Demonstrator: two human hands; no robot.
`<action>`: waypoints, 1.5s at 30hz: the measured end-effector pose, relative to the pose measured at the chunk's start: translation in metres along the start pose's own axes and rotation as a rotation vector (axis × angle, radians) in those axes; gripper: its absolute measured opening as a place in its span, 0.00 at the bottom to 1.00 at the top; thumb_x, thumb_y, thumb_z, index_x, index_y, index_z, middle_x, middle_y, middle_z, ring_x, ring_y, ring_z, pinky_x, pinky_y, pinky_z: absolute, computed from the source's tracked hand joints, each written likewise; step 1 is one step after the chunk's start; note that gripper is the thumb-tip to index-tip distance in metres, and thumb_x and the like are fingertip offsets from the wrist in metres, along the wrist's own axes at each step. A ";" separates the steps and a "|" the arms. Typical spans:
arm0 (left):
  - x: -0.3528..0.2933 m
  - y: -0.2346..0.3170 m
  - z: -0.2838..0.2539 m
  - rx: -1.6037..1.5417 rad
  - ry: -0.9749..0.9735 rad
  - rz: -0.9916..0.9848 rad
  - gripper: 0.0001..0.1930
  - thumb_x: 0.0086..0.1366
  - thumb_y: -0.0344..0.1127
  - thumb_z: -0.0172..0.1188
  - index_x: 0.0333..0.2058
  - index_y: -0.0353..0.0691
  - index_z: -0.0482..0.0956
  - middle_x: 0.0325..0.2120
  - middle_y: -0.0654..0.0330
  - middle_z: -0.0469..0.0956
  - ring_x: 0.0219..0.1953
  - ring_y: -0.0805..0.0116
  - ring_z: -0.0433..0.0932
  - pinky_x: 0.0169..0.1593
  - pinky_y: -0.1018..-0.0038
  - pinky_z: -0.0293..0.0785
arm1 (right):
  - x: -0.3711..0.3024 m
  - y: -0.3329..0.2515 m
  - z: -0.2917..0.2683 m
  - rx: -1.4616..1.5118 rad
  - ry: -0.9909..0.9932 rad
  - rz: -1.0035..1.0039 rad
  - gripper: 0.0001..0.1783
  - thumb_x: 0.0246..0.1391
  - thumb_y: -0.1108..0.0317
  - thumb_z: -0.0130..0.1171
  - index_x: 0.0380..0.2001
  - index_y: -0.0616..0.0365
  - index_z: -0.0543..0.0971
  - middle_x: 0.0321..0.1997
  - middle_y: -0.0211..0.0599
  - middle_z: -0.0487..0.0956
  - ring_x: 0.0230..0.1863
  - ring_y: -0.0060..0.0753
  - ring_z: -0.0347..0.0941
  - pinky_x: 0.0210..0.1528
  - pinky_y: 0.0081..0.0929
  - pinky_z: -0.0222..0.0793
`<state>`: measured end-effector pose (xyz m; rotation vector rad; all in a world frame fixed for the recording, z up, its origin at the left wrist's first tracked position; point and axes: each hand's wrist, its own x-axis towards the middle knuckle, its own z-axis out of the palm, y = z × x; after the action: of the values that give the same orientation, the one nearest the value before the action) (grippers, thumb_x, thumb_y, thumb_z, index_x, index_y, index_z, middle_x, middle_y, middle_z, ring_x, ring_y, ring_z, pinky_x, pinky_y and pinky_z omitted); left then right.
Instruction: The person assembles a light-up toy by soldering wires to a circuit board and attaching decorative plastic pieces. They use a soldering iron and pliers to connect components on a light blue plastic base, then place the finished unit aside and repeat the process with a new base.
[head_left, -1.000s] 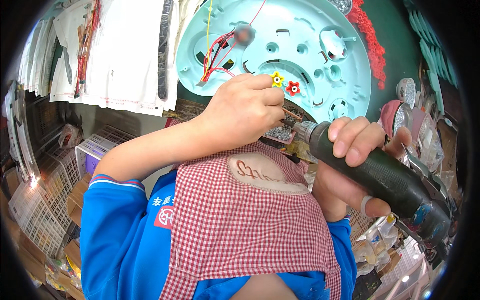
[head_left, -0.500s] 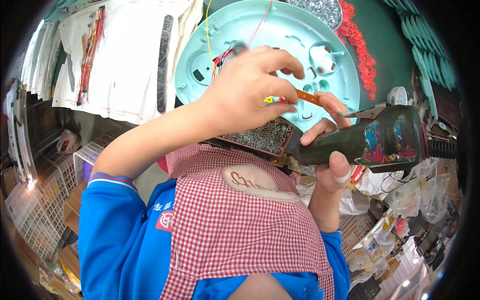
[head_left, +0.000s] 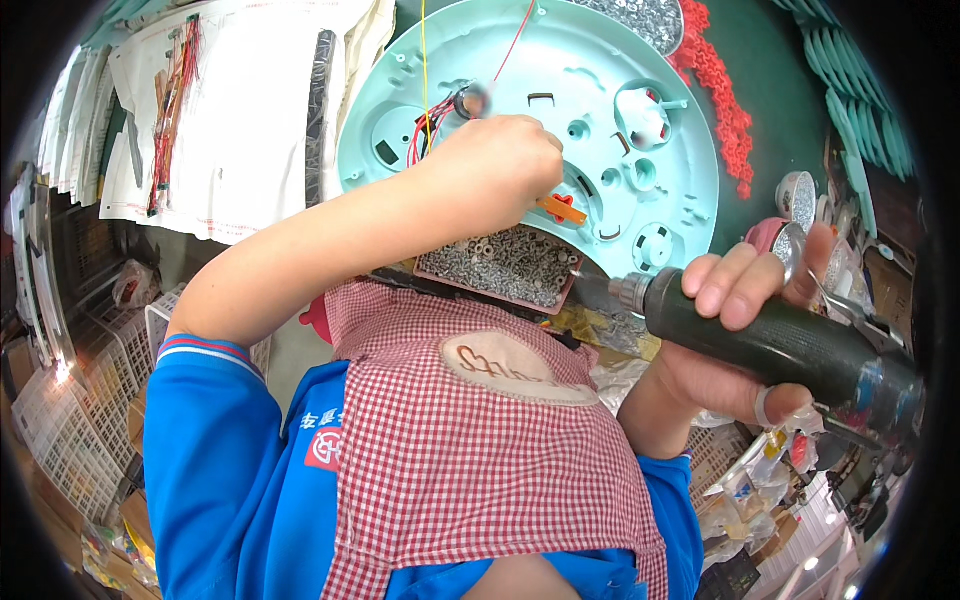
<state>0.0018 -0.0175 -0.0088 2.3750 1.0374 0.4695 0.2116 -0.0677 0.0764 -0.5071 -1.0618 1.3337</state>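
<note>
My left hand (head_left: pixel 505 165) is curled low over a pale teal plastic shell (head_left: pixel 670 95). A narrow orange strip (head_left: pixel 563 210) with holes sticks out from under its fingers, next to a small red star-shaped part (head_left: pixel 562 203). The fingertips are hidden behind the hand. My right hand (head_left: pixel 740 300) wraps round a dark green electric screwdriver (head_left: pixel 800 345), whose tip points left toward a tray of small screws (head_left: pixel 500 262). Inside the shell, a small round motor-like part (head_left: pixel 470 101) sits with red wires (head_left: pixel 420 135), and a yellow wire (head_left: pixel 425 60) runs upward.
White sheets (head_left: pixel 240 110) at the left carry bundled red and brown wires (head_left: pixel 175 120) and a long black strip (head_left: pixel 319 120). A bowl of screws (head_left: pixel 640 18) and a pile of red parts (head_left: pixel 730 120) lie beyond the shell. Teal parts (head_left: pixel 850 75) are stacked at the far right.
My right hand has shifted its hold on the screwdriver and drawn it down to the right, its fingers leaving the orange strip. My left hand has moved slightly left, the strip lower over the shell.
</note>
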 end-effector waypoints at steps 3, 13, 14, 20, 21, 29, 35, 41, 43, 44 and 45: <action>0.001 -0.001 0.001 0.008 -0.013 0.010 0.02 0.45 0.27 0.65 0.19 0.37 0.81 0.24 0.61 0.76 0.34 0.60 0.77 0.38 0.65 0.76 | 0.009 0.013 0.001 -0.005 -0.106 -0.112 0.60 0.44 0.33 0.65 0.67 0.65 0.52 0.31 0.38 0.73 0.34 0.34 0.70 0.42 0.36 0.69; 0.000 -0.002 0.000 -0.025 0.014 0.037 0.01 0.44 0.26 0.63 0.19 0.36 0.80 0.23 0.60 0.75 0.33 0.58 0.77 0.36 0.64 0.76 | 0.017 0.063 0.005 -0.231 -0.036 -0.164 0.65 0.40 0.29 0.66 0.61 0.76 0.53 0.26 0.42 0.76 0.28 0.36 0.76 0.35 0.34 0.78; 0.000 -0.002 0.000 -0.028 0.016 0.035 0.01 0.44 0.26 0.62 0.19 0.36 0.80 0.23 0.60 0.75 0.33 0.58 0.77 0.36 0.64 0.76 | 0.018 0.065 0.005 -0.254 -0.029 -0.159 0.66 0.40 0.28 0.66 0.61 0.76 0.53 0.26 0.42 0.76 0.27 0.36 0.76 0.34 0.34 0.78; -0.002 -0.003 0.003 -0.032 0.016 0.005 0.02 0.44 0.27 0.63 0.19 0.37 0.80 0.23 0.60 0.75 0.33 0.58 0.77 0.36 0.64 0.76 | 0.018 0.068 0.007 -0.251 -0.023 -0.137 0.67 0.38 0.27 0.66 0.61 0.76 0.53 0.26 0.43 0.76 0.27 0.36 0.76 0.34 0.35 0.78; -0.001 -0.003 0.003 -0.040 0.012 0.011 0.02 0.44 0.27 0.63 0.19 0.37 0.80 0.23 0.61 0.75 0.33 0.58 0.77 0.35 0.64 0.76 | 0.018 0.067 0.008 -0.238 -0.024 -0.145 0.66 0.38 0.28 0.66 0.61 0.76 0.53 0.26 0.43 0.76 0.28 0.37 0.76 0.34 0.35 0.78; 0.000 -0.002 0.000 -0.010 -0.002 0.023 0.02 0.45 0.29 0.64 0.20 0.37 0.81 0.23 0.61 0.75 0.33 0.59 0.77 0.35 0.65 0.76 | 0.019 0.055 0.007 -0.137 -0.068 -0.134 0.65 0.39 0.28 0.66 0.63 0.70 0.53 0.28 0.44 0.76 0.29 0.37 0.75 0.37 0.38 0.76; -0.004 -0.003 -0.004 -0.075 0.069 0.053 0.04 0.47 0.30 0.65 0.23 0.39 0.84 0.25 0.64 0.78 0.32 0.61 0.76 0.38 0.67 0.76 | 0.018 0.042 -0.008 -0.179 -0.205 -0.172 0.54 0.49 0.30 0.58 0.66 0.59 0.58 0.33 0.38 0.74 0.35 0.36 0.71 0.42 0.39 0.68; -0.001 -0.003 -0.009 -0.143 0.139 0.150 0.07 0.47 0.31 0.67 0.27 0.39 0.83 0.27 0.65 0.78 0.34 0.63 0.75 0.40 0.70 0.75 | 0.023 0.032 -0.002 -0.162 -0.190 -0.197 0.52 0.50 0.30 0.57 0.66 0.57 0.59 0.33 0.37 0.73 0.36 0.36 0.70 0.42 0.38 0.67; 0.001 -0.005 -0.008 -0.089 0.169 0.176 0.08 0.46 0.31 0.67 0.28 0.39 0.83 0.28 0.66 0.78 0.34 0.64 0.75 0.40 0.70 0.74 | 0.025 0.033 -0.004 -0.158 -0.191 -0.208 0.52 0.50 0.30 0.57 0.66 0.57 0.59 0.33 0.37 0.73 0.36 0.36 0.70 0.42 0.39 0.67; 0.001 -0.005 -0.007 -0.069 0.194 0.191 0.09 0.46 0.31 0.67 0.29 0.39 0.83 0.28 0.66 0.78 0.35 0.65 0.75 0.40 0.71 0.74 | 0.025 0.034 -0.004 -0.154 -0.192 -0.214 0.52 0.50 0.30 0.57 0.66 0.57 0.59 0.33 0.37 0.73 0.36 0.36 0.70 0.42 0.39 0.67; 0.002 -0.004 -0.006 -0.056 0.216 0.210 0.10 0.45 0.32 0.67 0.29 0.39 0.83 0.28 0.66 0.78 0.35 0.66 0.75 0.40 0.71 0.74 | 0.026 0.034 -0.004 -0.156 -0.189 -0.221 0.52 0.50 0.30 0.57 0.66 0.57 0.59 0.33 0.37 0.73 0.36 0.36 0.70 0.42 0.39 0.67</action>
<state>-0.0025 -0.0114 -0.0059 2.4333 0.8536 0.8362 0.1941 -0.0350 0.0556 -0.3712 -1.3457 1.1246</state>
